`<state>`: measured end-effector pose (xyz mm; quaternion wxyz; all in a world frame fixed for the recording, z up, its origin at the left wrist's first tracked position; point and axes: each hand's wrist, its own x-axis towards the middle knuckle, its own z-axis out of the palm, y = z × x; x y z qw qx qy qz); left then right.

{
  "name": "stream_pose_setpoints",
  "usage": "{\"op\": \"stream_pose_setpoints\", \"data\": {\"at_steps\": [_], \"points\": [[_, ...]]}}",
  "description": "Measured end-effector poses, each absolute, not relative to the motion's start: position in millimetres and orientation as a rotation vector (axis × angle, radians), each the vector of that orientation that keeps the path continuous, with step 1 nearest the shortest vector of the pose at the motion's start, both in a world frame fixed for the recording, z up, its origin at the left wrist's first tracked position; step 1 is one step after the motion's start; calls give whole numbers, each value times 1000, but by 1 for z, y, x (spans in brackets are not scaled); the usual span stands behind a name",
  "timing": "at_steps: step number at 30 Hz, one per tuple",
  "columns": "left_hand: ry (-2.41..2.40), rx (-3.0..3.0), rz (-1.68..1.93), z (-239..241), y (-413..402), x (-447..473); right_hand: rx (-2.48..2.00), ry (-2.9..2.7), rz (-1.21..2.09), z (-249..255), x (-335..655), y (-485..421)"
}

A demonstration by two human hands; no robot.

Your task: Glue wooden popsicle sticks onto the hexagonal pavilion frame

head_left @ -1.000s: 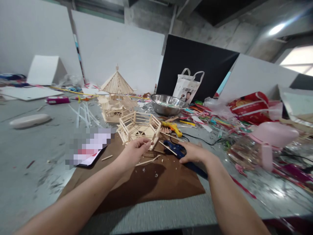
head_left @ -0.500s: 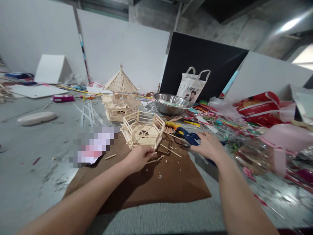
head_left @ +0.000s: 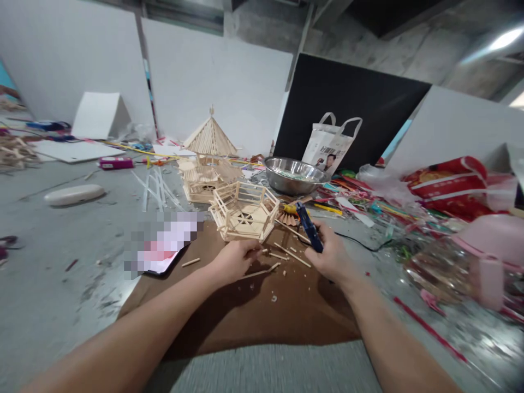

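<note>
My left hand is closed in a pinch just below a hexagonal fence frame of wooden sticks; it seems to grip a thin stick, too small to be sure. My right hand is wrapped round a blue tool with a black nozzle, raised off the brown mat and pointing up and away. Loose sticks lie on the mat between my hands. Behind the frame stands a stick pavilion with a pointed roof.
A steel bowl and a white bag stand behind. Coloured sticks, red packets and a pink-lidded clear jar crowd the right. A blurred-out flat item lies left of the mat, a white oval object farther left.
My right hand has lifted the blue tool from the table and brought it left toward the frame. My left hand dropped slightly to the mat in front of the frame.
</note>
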<state>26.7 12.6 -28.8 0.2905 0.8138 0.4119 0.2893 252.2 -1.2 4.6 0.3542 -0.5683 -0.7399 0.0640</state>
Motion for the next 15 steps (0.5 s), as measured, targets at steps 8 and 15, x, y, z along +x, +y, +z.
{"op": "stream_pose_setpoints", "data": {"at_steps": [8,15], "points": [[913,1995,1059,-8,-9,18,-1251,-2208,-12,-2,224,-14],[909,1999,1051,-8,-14,20,-1215,-2273,157,-7,213,-19]]}}
